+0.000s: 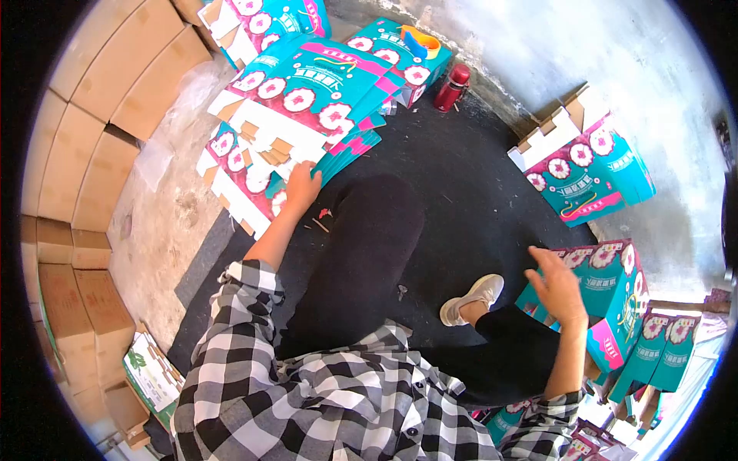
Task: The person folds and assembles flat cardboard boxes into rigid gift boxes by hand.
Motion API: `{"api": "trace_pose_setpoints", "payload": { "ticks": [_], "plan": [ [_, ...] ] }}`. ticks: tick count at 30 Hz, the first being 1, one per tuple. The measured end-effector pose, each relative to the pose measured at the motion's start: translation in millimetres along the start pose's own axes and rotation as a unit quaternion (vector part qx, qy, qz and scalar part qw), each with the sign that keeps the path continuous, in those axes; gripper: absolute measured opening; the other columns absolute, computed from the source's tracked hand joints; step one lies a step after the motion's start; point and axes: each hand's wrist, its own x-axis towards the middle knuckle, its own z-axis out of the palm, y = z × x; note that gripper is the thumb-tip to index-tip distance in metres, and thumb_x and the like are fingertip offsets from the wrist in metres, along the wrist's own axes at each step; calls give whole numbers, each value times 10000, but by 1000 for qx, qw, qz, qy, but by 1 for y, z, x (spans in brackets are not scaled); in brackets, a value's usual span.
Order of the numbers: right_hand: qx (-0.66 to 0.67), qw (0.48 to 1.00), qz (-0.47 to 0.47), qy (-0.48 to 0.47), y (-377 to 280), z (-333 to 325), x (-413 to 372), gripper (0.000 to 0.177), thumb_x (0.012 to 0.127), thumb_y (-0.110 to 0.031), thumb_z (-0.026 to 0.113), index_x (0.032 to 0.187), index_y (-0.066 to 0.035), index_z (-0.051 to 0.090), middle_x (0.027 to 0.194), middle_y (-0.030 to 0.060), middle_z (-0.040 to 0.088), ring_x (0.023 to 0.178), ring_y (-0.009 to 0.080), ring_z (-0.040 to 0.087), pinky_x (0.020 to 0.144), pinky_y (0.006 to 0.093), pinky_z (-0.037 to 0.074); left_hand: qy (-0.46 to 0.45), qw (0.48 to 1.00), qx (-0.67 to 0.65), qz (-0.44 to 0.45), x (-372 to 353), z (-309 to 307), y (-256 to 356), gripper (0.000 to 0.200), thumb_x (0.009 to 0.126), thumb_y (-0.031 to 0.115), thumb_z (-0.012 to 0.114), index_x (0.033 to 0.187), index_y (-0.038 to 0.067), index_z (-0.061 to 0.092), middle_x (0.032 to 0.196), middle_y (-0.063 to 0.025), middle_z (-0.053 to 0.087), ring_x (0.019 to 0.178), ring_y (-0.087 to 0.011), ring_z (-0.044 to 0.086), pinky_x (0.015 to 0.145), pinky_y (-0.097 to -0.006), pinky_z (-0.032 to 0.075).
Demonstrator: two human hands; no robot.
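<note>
My left hand (302,187) is at the lower edge of a stack of flat teal, white and pink printed cartons (307,92), its fingers touching the white flaps; whether it grips one is hidden. My right hand (555,286) has its fingers apart and nothing in it. It is over the near side of a folded-up teal box (611,288) at the right, beside my knee. More flat cartons fan out beneath the top ones of the stack.
Behind the stack, a teal box (421,73) bears an orange and blue tape item (420,42). A red flask (452,87) stands beside it. Another open carton (588,173) leans at the wall. Brown boxes (92,154) are piled left. A black mat (461,177) covers the floor.
</note>
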Motion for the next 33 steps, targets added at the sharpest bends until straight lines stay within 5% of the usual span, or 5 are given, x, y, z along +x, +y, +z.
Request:
{"api": "trace_pose_setpoints", "payload": {
  "ticks": [3, 6, 17, 26, 33],
  "plan": [
    [11, 999, -28, -25, 0, 33, 16, 410, 848, -190, 595, 1220, -35, 514, 1139, 170, 578, 1039, 342, 560, 882, 424, 456, 67, 993, 93, 24, 18, -5, 2, 363, 788, 214, 667, 1073, 20, 553, 1042, -171, 559, 992, -347, 539, 822, -446, 448],
    [-76, 985, 65, -142, 20, 56, 17, 421, 847, -216, 601, 1221, -41, 518, 1100, 164, 587, 1011, 341, 572, 845, 429, 472, 54, 983, 175, -11, 35, -9, 0, 420, 761, 252, 706, 1057, 9, 535, 1046, -164, 547, 991, -346, 537, 820, -450, 452],
    [-52, 992, 29, -110, 16, 63, 28, 413, 841, -229, 598, 1207, -51, 525, 1047, 149, 596, 981, 330, 583, 812, 432, 483, -16, 960, 277, 31, 43, -2, 8, 559, 652, 341, 768, 1007, 4, 498, 993, -188, 538, 919, -353, 550, 769, -456, 461],
    [-73, 994, -13, -75, 16, 67, 34, 412, 834, -240, 612, 1192, -56, 528, 1003, 143, 601, 943, 322, 594, 786, 429, 487, 23, 927, 312, 205, -26, -26, 53, 233, 711, 214, 662, 838, 67, 533, 836, -116, 523, 817, -290, 538, 670, -419, 434],
    [-71, 996, -39, 26, 9, 54, 48, 468, 823, -209, 631, 1246, -65, 490, 1042, 147, 594, 946, 322, 598, 797, 419, 492, 94, 841, 284, 451, 13, -130, 143, 104, 716, 123, 583, 807, 80, 556, 816, -45, 543, 847, -217, 534, 738, -351, 428]
  ]
}}
